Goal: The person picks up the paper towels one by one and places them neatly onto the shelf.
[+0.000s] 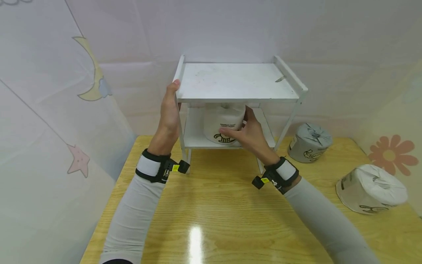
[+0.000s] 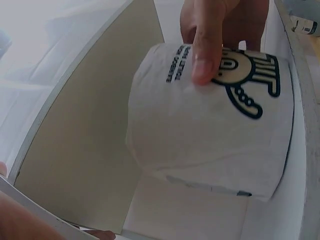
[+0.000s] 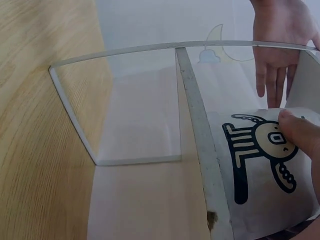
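Note:
A white two-tier shelf rack (image 1: 235, 82) stands on the wooden table. My left hand (image 1: 169, 115) holds its left side frame, thumb over the upper rail and fingers reaching inside beneath the top board. Between the two tiers sits a paper-wrapped toilet roll (image 1: 214, 123), printed with a dog-like cartoon. My right hand (image 1: 250, 134) grips this roll from the right, with the thumb across its printed front. The left wrist view shows the roll (image 2: 210, 135) close over the lower board, its top partly hidden by the upper board in the head view.
Two more wrapped toilet rolls stand on the table at right: a greyish roll (image 1: 310, 143) beside the rack and a white roll (image 1: 372, 189) nearer the front. The wooden table (image 1: 211, 205) extends in front of the rack. A printed curtain (image 1: 230, 29) hangs behind.

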Demonstrator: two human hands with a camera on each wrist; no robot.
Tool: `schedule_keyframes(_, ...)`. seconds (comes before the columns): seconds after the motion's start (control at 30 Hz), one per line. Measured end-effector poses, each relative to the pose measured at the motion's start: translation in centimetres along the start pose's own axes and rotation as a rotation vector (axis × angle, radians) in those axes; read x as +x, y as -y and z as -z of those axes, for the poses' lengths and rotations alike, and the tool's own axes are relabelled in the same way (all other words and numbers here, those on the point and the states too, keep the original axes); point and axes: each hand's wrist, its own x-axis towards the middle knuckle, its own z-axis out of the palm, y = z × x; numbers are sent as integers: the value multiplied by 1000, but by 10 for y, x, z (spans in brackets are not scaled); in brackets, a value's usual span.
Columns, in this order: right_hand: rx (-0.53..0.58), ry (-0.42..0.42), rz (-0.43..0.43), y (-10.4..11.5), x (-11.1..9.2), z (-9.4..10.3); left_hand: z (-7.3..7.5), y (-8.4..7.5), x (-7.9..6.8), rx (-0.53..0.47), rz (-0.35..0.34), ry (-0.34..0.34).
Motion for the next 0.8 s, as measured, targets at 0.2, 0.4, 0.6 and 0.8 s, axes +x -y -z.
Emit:
schedule_keyframes(0.2,-81,2,-7,2,10,-11,0,-1,-1,4,13,-8)
schedule_keyframes(0.4,-89,16,-42,5,17,-20,0,-1,-2,-8,19,-12)
schedule_keyframes(0.6,-97,31,-86,7,27,-28,1,0,-2,-16,8,-6)
schedule_keyframes(0.8,-118,35,-114,7,39,-37,0,0,-2,-15,4,-2)
